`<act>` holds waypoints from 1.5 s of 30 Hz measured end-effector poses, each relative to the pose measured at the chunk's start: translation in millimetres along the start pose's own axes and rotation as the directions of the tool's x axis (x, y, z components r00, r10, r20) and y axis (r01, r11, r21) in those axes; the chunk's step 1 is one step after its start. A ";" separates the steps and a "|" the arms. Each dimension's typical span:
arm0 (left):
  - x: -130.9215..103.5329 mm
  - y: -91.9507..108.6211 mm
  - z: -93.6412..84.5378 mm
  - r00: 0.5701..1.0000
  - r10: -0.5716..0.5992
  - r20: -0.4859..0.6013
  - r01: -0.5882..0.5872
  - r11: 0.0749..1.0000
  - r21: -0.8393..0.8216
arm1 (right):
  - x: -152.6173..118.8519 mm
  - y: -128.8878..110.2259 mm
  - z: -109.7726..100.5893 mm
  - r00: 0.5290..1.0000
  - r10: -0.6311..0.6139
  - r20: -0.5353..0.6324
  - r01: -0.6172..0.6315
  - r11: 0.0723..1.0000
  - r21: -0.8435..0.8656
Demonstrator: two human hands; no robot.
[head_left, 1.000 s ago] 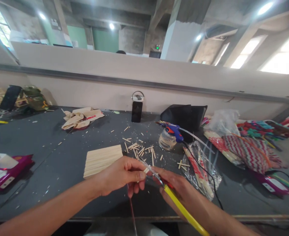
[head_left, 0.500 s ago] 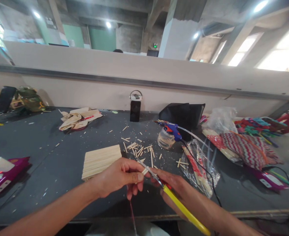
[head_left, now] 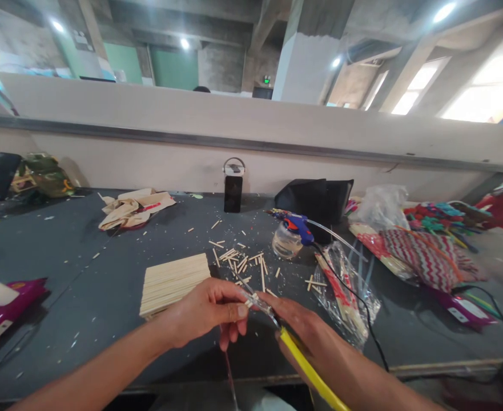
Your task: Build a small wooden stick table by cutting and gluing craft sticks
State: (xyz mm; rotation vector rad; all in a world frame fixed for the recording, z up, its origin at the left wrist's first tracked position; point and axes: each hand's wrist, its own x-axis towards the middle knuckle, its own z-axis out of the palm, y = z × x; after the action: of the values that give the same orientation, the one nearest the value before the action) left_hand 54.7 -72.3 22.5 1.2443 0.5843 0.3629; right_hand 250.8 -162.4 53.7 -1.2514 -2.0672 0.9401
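My left hand (head_left: 221, 311) pinches a short pale wooden stick piece (head_left: 252, 299) between thumb and fingers. A yellow-handled cutting tool (head_left: 306, 365) is held in my right hand (head_left: 302, 325), its metal jaws around or right beside that piece. The two hands nearly touch. Just behind my left hand lies a flat block of pale sticks (head_left: 174, 279) side by side. Short cut stick pieces (head_left: 242, 261) are scattered beyond the hands. A thin strand (head_left: 230, 371) hangs below my left fingers.
A blue glue gun (head_left: 300, 226) rests on a clear jar (head_left: 286, 242), its black cord running right. Upright behind is a black phone (head_left: 233, 193). Plastic packs (head_left: 347, 291) lie right, crumpled cloth (head_left: 135, 208) back left, a purple pack (head_left: 11, 308) far left.
The tool's handles have swung slightly down and left, appearing closer together, and my right hand has shifted a little. My left hand still pinches the piece. The whole view has shifted slightly.
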 end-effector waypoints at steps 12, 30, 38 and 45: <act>3.6 -3.2 2.8 1.000 -0.024 0.021 0.021 0.995 0.103 | -5.0 3.1 3.2 0.996 0.070 -0.052 -0.072 0.997 -0.039; 16.9 -7.3 13.2 1.000 0.024 -0.019 -0.019 0.972 0.235 | -16.9 46.6 10.5 0.981 0.096 -0.167 -0.135 0.960 -0.243; 12.8 -0.4 12.1 0.991 0.021 -0.133 -0.036 0.993 -0.115 | -8.9 57.3 -8.8 0.906 0.263 -0.331 -0.413 0.720 -0.557; -6.1 13.1 -12.6 0.968 0.065 -0.244 -0.099 0.986 -0.131 | -23.7 85.2 -3.2 0.827 0.389 -0.406 -0.563 0.579 -0.590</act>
State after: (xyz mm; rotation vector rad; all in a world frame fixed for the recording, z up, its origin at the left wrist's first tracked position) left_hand 43.0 -62.1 33.8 1.0970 0.7015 0.6202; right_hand 307.8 -155.3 -13.6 -2.2917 -1.9603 0.1258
